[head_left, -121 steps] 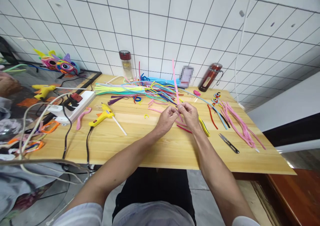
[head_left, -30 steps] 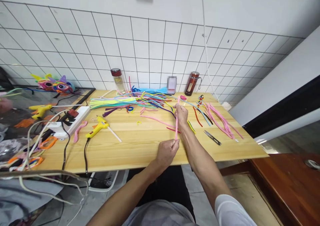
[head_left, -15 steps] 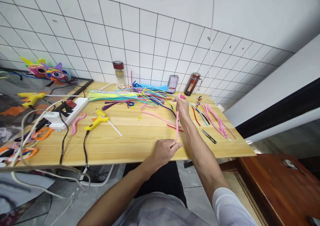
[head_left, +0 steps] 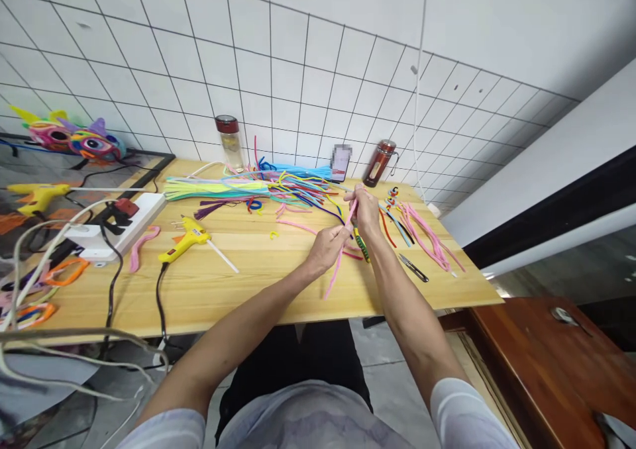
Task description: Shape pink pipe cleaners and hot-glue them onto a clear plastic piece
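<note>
The person wears a loose, pale shirt (head_left: pixel 318 417), whitish grey with soft, cloudy patches of greyish mauve over the front. The left sleeve (head_left: pixel 166 429) and right sleeve (head_left: pixel 462 412) are short and pale, with a lighter band near the right one's hem. Both forearms (head_left: pixel 258 310) are bare, as are the left hand (head_left: pixel 326 247) and right hand (head_left: pixel 366 208). The trousers (head_left: pixel 298 356) are plain black.

Your pale wooden table (head_left: pixel 268 257) carries bundled chenille stems (head_left: pixel 218 188) along its back, near a lidded glass bottle (head_left: pixel 231 151), phone (head_left: pixel 340 167) and red flask (head_left: pixel 379 164). Nearer you lie a yellow glue gun (head_left: pixel 186 240), thread snips (head_left: pixel 413 268) and looped pink stems (head_left: pixel 440 259).
</note>
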`<act>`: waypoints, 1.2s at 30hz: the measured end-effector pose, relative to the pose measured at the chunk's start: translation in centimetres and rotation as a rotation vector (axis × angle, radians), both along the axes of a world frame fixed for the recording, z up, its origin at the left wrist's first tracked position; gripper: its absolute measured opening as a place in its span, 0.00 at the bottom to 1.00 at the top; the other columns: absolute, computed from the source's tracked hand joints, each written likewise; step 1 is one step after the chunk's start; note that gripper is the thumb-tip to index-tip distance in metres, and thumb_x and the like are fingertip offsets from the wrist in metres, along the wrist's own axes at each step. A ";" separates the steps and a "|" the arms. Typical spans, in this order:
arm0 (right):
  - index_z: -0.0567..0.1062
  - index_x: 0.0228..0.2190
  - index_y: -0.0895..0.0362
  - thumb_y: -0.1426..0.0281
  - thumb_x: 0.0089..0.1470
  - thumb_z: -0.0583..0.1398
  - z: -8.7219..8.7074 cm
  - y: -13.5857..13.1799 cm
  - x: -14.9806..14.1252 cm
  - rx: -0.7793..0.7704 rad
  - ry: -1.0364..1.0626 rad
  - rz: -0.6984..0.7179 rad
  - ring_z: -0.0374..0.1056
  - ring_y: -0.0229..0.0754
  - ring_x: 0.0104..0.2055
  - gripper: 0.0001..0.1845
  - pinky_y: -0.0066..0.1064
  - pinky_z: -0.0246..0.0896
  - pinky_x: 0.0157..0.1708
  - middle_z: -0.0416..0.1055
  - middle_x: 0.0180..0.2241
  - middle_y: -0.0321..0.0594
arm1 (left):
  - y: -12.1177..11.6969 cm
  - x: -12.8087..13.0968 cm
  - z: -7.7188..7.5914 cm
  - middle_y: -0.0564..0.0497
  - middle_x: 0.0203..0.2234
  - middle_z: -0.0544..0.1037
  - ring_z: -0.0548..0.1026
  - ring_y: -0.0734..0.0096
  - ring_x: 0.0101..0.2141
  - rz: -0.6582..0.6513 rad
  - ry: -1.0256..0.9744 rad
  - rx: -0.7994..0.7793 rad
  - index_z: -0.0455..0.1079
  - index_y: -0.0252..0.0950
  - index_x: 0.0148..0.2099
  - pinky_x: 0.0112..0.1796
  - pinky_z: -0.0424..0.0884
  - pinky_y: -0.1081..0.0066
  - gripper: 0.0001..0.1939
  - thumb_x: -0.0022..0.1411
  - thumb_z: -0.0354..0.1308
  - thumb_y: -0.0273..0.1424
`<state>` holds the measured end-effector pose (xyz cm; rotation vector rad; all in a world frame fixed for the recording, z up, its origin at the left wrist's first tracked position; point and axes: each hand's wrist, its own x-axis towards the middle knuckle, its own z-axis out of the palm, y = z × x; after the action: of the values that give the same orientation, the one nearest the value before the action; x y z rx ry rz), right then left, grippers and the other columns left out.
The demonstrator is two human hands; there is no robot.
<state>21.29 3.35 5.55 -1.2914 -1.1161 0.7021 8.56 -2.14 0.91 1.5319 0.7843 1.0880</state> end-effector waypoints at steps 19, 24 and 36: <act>0.77 0.22 0.57 0.48 0.60 0.59 -0.7 0.6 -1.1 -0.062 0.087 0.128 0.63 0.37 0.22 0.27 0.29 0.57 0.24 0.70 0.20 0.39 | 0.6 0.0 -2.5 0.55 0.24 0.68 0.66 0.73 0.28 0.022 -0.204 -0.094 0.65 0.37 0.31 0.34 0.63 0.71 0.23 0.68 0.51 0.52; 0.79 0.22 0.57 0.51 0.60 0.59 -1.6 -0.1 -2.4 -0.053 0.025 0.167 0.65 0.38 0.24 0.26 0.30 0.59 0.28 0.71 0.21 0.40 | 1.0 -0.2 -2.5 0.56 0.20 0.67 0.66 0.73 0.25 0.059 -0.211 -0.063 0.63 0.38 0.26 0.34 0.64 0.71 0.23 0.69 0.51 0.48; 0.79 0.21 0.58 0.52 0.55 0.63 -2.6 0.9 -1.8 -0.123 0.066 0.158 0.62 0.37 0.21 0.23 0.30 0.58 0.24 0.71 0.18 0.40 | 0.3 -0.3 -1.8 0.56 0.17 0.68 0.70 0.73 0.24 0.005 -0.117 -0.072 0.63 0.38 0.23 0.33 0.68 0.72 0.24 0.68 0.55 0.45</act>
<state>19.53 4.28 2.92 -1.2824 -1.1442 0.9371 8.23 -1.83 -0.93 1.3939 0.7395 1.1302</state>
